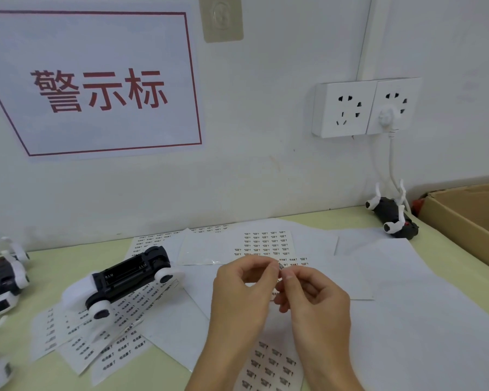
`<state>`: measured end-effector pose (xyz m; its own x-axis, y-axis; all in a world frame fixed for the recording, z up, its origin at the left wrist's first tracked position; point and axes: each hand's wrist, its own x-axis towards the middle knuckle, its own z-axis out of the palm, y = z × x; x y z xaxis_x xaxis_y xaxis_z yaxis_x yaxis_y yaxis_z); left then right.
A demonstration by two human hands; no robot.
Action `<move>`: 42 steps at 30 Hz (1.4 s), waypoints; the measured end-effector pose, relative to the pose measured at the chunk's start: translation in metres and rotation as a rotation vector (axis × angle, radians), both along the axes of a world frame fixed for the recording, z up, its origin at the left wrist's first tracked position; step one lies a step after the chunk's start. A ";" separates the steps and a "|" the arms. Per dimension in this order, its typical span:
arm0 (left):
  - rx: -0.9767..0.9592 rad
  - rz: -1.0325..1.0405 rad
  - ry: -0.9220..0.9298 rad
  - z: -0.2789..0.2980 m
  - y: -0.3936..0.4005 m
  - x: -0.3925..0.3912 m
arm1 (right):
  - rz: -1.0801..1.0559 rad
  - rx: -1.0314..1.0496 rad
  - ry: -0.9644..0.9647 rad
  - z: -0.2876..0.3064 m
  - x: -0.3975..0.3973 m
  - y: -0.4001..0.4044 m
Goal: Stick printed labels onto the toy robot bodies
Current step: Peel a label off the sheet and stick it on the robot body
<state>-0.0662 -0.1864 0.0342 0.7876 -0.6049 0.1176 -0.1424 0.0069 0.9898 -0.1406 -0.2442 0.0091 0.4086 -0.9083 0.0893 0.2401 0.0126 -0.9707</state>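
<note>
Hands, left and right, pinching one label, four toy robots

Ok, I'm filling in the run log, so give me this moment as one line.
step: label peeled | left hand and right hand: pinch small label | toy robot body: on label sheets, untouched

Both hands — left hand, right hand — pinch a small label above scattered label sheets.
</note>
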 end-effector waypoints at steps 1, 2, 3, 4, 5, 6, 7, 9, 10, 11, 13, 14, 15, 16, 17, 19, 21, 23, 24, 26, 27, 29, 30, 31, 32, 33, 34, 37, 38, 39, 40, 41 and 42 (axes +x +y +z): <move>0.020 -0.010 -0.009 0.000 0.001 0.001 | 0.004 -0.007 0.008 0.000 0.000 0.000; 0.036 -0.012 -0.013 0.000 0.002 0.001 | 0.006 -0.015 0.018 -0.001 0.000 0.000; 0.049 -0.009 -0.011 0.000 0.002 0.002 | 0.007 -0.023 0.027 -0.001 0.000 0.000; 0.058 -0.004 -0.003 0.000 0.003 0.002 | 0.005 -0.030 0.033 -0.001 0.001 0.001; 0.063 0.000 0.012 0.000 0.003 0.002 | 0.000 -0.034 0.035 -0.001 0.001 0.001; 0.063 0.002 0.034 0.001 0.003 0.002 | -0.008 -0.038 0.034 -0.001 0.001 0.001; 0.057 0.001 0.062 0.002 0.004 0.001 | -0.018 -0.044 0.030 -0.001 0.001 0.002; 0.039 -0.003 0.123 0.003 0.004 -0.001 | -0.038 -0.052 0.021 0.000 0.001 0.002; 0.036 -0.002 0.146 0.003 0.003 -0.002 | -0.048 -0.050 0.019 0.000 0.001 0.002; 0.036 0.004 0.165 0.003 0.003 -0.004 | -0.056 -0.045 0.019 0.001 0.000 0.002; 0.032 0.025 0.188 0.002 0.002 -0.006 | -0.067 -0.032 0.017 0.001 0.000 0.002; 0.028 0.038 0.194 0.002 0.001 -0.007 | -0.069 -0.027 0.016 0.001 0.001 0.002; 0.023 0.052 0.200 0.002 0.000 -0.008 | -0.069 -0.022 0.018 0.001 0.001 0.002; 0.019 0.067 0.204 0.002 0.000 -0.009 | -0.069 -0.016 0.019 0.001 0.001 0.002; 0.016 0.082 0.210 0.002 -0.001 -0.010 | -0.069 -0.007 0.018 0.001 0.001 0.002; 0.012 0.113 0.222 0.002 -0.001 -0.011 | -0.076 0.021 0.010 0.000 0.002 0.001; 0.010 0.128 0.233 0.001 -0.001 -0.011 | -0.086 0.043 0.003 0.000 0.002 -0.001; 0.018 0.120 0.235 0.001 -0.001 -0.011 | -0.078 0.040 -0.001 -0.001 0.002 -0.003; 0.019 0.113 0.238 0.001 -0.001 -0.012 | -0.069 0.034 -0.003 -0.001 0.001 -0.003; 0.017 0.100 0.249 0.000 -0.001 -0.011 | -0.054 0.014 0.007 0.000 0.001 -0.003; 0.022 0.092 0.251 0.000 -0.001 -0.011 | -0.052 0.004 0.016 -0.001 0.001 -0.003; 0.035 0.075 0.243 -0.001 -0.001 -0.011 | -0.060 -0.006 0.028 -0.002 0.001 -0.003; 0.045 0.064 0.226 -0.001 -0.001 -0.010 | -0.065 -0.007 0.030 -0.002 0.001 -0.003; 0.060 0.054 0.205 -0.001 0.000 -0.010 | -0.070 -0.008 0.034 -0.002 0.002 -0.003; 0.079 0.053 0.183 0.000 0.000 -0.008 | -0.073 -0.009 0.040 -0.002 0.002 -0.002; 0.099 0.067 0.154 0.002 0.002 -0.005 | -0.077 -0.007 0.043 -0.002 0.003 -0.002; 0.114 0.103 0.111 0.003 0.004 -0.001 | -0.082 0.001 0.045 -0.003 0.003 -0.002; 0.144 0.291 -0.175 0.016 0.019 0.023 | -0.081 0.039 0.038 -0.003 0.003 -0.002; 0.145 0.357 -0.302 0.022 0.028 0.033 | -0.077 0.042 0.038 -0.003 0.003 -0.002; 0.148 0.420 -0.429 0.027 0.039 0.043 | -0.072 0.041 0.042 -0.003 0.002 -0.001; 0.186 0.491 -0.551 0.031 0.052 0.053 | -0.069 0.037 0.047 -0.003 0.002 -0.001; 0.276 0.558 -0.650 0.034 0.064 0.062 | -0.066 0.033 0.051 -0.003 0.002 -0.001; 0.401 0.601 -0.705 0.034 0.073 0.070 | -0.067 0.030 0.053 -0.003 0.002 -0.001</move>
<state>0.0042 -0.1130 0.0684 0.8039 -0.2280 0.5493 -0.5669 -0.5731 0.5918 -0.1386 -0.2453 0.0062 0.3502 -0.9357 0.0418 0.1893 0.0270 -0.9815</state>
